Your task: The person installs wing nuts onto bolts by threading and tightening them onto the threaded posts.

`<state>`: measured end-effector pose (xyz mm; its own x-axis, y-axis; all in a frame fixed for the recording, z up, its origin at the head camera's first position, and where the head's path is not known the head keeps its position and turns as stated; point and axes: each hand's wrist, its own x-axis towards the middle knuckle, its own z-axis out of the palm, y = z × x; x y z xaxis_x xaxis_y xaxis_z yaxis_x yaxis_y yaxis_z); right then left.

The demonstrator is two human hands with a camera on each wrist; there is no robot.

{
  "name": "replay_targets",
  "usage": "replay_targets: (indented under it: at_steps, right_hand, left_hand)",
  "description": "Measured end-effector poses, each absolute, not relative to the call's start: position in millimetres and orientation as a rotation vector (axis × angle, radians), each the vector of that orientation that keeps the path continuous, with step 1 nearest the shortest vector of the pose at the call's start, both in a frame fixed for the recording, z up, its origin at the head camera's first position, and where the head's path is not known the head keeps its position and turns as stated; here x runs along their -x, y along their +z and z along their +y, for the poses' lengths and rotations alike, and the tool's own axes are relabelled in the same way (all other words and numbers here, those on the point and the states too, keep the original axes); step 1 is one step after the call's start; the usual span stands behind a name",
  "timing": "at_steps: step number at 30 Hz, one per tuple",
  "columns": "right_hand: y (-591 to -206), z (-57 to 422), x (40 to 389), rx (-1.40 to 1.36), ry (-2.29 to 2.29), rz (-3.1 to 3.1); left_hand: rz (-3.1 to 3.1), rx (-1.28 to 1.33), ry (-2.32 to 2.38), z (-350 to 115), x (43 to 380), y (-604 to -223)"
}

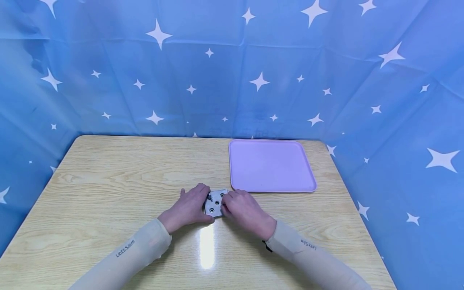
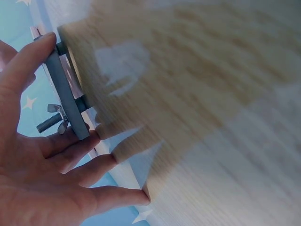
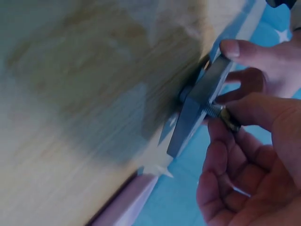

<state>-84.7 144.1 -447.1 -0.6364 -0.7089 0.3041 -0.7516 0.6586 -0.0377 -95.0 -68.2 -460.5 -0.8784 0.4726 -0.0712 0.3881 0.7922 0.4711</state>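
Note:
A square grey metal plate (image 1: 217,210) with several holes lies on the table between the two hands. My left hand (image 1: 188,206) grips its left side, the thumb at the near edge and fingers at the far edge. At the plate's far left corner a wing nut (image 2: 62,117) sits on an upright threaded bolt (image 2: 47,124). My right hand (image 1: 246,210) pinches another wing nut (image 3: 230,119) between thumb and fingers, on a bolt (image 3: 213,109) that sticks up from the plate's right side. Bolt heads under the plate hold it a little off the wood.
A purple tray (image 1: 272,166) lies at the back right of the wooden table (image 1: 119,173), its near edge just beyond the right hand. A blue curtain (image 1: 217,96) with white stars hangs behind the table and along its sides.

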Motion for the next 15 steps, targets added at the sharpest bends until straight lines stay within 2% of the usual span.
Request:
replay_targets:
  at_steps: [7, 15]
  right_hand:
    - [-444, 147, 83, -1.145, 0.177, -2.665]
    - [-424, 165, 97, -1.592, -0.089, -2.550]
  left_hand:
    - [2.793, -0.676, 0.680, -68, 95, -461]
    - [2.782, -0.676, 0.689, -69, 95, -459]
